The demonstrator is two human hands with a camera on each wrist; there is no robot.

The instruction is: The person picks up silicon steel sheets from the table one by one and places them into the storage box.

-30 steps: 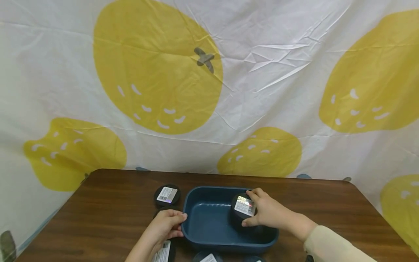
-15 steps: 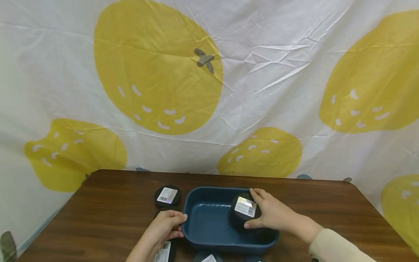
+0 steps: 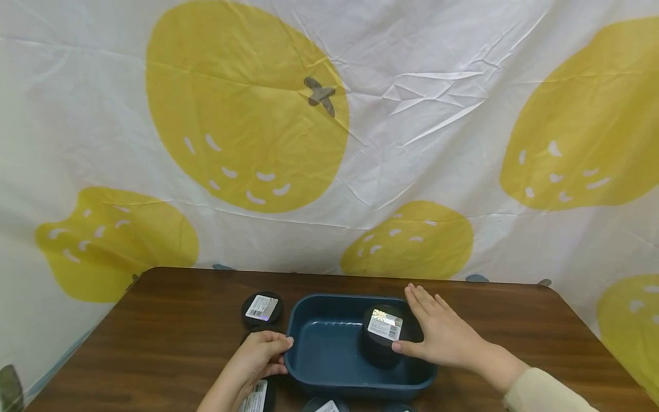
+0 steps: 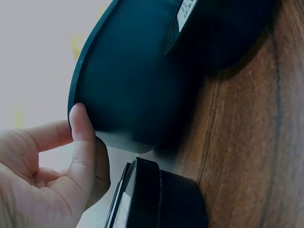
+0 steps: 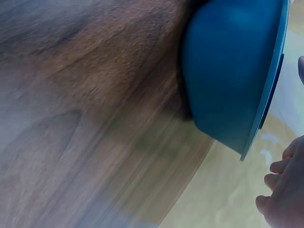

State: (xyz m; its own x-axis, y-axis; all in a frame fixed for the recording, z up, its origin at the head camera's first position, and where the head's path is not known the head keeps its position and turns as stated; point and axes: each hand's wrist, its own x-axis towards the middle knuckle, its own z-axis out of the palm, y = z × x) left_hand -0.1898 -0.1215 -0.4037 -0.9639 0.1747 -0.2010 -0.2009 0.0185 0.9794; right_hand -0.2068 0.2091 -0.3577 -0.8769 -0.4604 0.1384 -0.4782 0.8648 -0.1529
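Observation:
A dark blue rectangular basin point(image 3: 326, 357) stands on the table in the head view. At its left rim, my left hand point(image 3: 259, 357) pinches the edge between thumb and fingers; the left wrist view shows the fingers on the rim of the basin point(image 4: 128, 71). Inside the basin's right half sits a round black container point(image 3: 381, 349) with a white label on its flat top. Over the right rim, my right hand point(image 3: 445, 332) is spread with straight fingers, its thumb close beside the container. Whether that thumb touches the container I cannot tell.
Several more labelled black containers surround the basin: one at the back left point(image 3: 262, 309), one at the front left point(image 3: 257, 396), others along the front edge of view. Behind the brown wooden table point(image 3: 515, 320) hangs a white cloth point(image 3: 437, 149) with yellow fruit prints.
My right hand has let go of the black container, straightened its fingers and moved right and slightly up. The container stays in the basin. My left hand keeps its place on the rim.

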